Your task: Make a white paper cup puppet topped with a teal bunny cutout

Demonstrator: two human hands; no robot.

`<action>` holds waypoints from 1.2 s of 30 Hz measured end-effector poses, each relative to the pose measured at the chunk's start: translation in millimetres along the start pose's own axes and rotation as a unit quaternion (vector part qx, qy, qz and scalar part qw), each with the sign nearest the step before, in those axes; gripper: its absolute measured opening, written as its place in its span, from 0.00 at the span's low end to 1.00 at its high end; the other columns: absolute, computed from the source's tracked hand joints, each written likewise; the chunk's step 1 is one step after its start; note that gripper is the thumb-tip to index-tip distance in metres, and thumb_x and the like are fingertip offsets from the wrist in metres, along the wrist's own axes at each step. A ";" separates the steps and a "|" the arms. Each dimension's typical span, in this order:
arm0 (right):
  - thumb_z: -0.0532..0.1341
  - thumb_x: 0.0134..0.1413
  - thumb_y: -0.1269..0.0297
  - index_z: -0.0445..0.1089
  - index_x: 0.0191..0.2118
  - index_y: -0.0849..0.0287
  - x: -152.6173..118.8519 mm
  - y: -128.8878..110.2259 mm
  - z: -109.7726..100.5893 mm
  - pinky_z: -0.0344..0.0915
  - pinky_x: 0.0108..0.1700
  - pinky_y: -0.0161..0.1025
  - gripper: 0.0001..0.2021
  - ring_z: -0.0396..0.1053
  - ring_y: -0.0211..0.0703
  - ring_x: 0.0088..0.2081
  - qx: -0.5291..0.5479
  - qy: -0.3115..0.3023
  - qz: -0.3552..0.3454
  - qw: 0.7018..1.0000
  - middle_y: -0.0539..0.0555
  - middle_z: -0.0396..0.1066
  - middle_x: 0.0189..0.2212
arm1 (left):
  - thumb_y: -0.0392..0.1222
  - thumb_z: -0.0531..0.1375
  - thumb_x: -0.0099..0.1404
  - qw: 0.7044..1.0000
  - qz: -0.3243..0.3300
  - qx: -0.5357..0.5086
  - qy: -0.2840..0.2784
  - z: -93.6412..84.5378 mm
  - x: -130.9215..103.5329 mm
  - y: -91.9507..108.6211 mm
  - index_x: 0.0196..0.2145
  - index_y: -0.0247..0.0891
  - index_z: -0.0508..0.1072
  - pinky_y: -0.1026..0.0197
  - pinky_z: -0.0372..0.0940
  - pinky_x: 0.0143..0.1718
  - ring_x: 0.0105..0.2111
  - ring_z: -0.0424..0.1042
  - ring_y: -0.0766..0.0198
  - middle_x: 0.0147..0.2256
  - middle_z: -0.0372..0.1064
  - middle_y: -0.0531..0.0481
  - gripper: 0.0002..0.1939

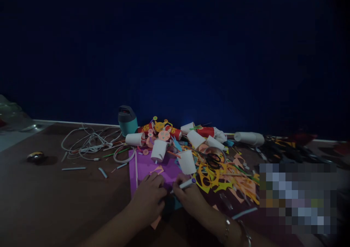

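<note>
My right hand (183, 189) is closed round a white marker (187, 183) with a purple end, its tip low beside my left hand. My left hand (152, 190) rests with bent fingers at the near part of a purple sheet (142, 165); what its fingers hold, if anything, is hidden. An orange paper piece (156, 222) shows below it. Just beyond my hands, a white paper cup (159, 150) with a pink paper face (164, 135) and another white cup (187, 162) with an orange strip stand on or by the sheet.
Yellow and orange paper scraps (209, 176) and dark-handled scissors (213, 161) lie to the right. White cables (91, 142) and blue straw pieces (73, 169) are at left. A teal bottle (128, 122), red cups (174, 132) and several white cups line the back. A blurred patch covers the right.
</note>
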State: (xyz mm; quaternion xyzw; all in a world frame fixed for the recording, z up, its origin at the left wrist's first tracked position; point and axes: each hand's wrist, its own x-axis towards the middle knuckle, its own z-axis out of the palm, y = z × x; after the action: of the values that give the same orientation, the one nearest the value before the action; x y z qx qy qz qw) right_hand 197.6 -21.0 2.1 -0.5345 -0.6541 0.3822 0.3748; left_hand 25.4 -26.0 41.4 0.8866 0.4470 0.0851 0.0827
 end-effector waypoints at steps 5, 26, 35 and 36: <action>0.55 0.51 0.67 0.57 0.24 0.57 -1.5 -3.2 -0.5 0.50 0.26 0.34 0.07 0.53 0.36 0.23 0.004 -0.015 0.006 1.000 0.44 0.55 0.19 | 0.32 0.60 0.53 1.000 0.002 0.010 0.003 2.4 0.4 -1.1 0.24 0.39 0.72 0.55 0.54 0.39 0.39 0.60 0.57 0.33 0.64 0.50 0.04; 0.53 0.45 0.71 0.53 0.22 0.56 2.6 0.4 -1.4 0.52 0.26 0.33 0.07 0.53 0.35 0.24 0.000 0.019 0.011 1.000 0.44 0.54 0.19 | 0.35 0.61 0.54 1.000 -0.009 -0.009 -0.022 1.6 1.6 -3.1 0.28 0.40 0.73 0.54 0.56 0.42 0.42 0.61 0.56 0.36 0.66 0.49 0.03; 0.53 0.47 0.70 0.54 0.23 0.56 1.2 2.6 0.9 0.50 0.24 0.32 0.07 0.52 0.34 0.22 -0.006 0.002 0.012 1.000 0.43 0.53 0.18 | 0.35 0.61 0.54 1.000 -0.012 -0.001 -0.016 1.5 1.8 -1.6 0.26 0.39 0.72 0.55 0.56 0.41 0.41 0.61 0.56 0.35 0.66 0.50 0.02; 0.53 0.48 0.69 0.54 0.23 0.56 1.2 2.1 0.7 0.50 0.24 0.32 0.06 0.52 0.34 0.22 -0.008 0.003 0.012 1.000 0.43 0.53 0.18 | 0.34 0.61 0.54 1.000 -0.013 -0.001 -0.017 1.5 1.7 -1.5 0.26 0.39 0.72 0.55 0.56 0.41 0.41 0.61 0.56 0.35 0.66 0.50 0.02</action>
State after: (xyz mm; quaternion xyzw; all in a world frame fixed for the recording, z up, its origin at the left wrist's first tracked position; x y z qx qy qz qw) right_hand 197.7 -19.7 0.0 -0.5467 -0.6495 0.3797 0.3676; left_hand 25.6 -23.8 39.7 0.8822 0.4566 0.0693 0.0918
